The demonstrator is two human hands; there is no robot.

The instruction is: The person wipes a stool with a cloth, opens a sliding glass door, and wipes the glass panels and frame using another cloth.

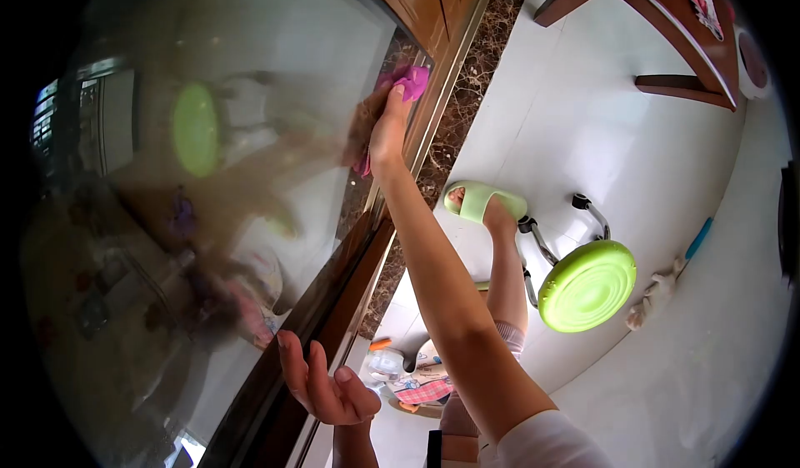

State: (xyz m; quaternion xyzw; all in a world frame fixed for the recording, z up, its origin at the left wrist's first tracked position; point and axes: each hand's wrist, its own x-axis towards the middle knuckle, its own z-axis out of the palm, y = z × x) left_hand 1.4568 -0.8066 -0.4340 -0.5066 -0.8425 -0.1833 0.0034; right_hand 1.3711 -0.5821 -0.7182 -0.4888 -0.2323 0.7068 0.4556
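Head view: the right hand has its grip closed on a magenta cloth at the edge of a reflective glass panel, the left hand is released, fingers loosely curled, and a green round stool stands farther off.

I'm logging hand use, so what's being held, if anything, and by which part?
The right hand holds a purple cloth by its middle part, with cloth showing past the thumb tip and near the wrist. The left hand holds nothing visible.

Sole head view, forward and down; left hand near
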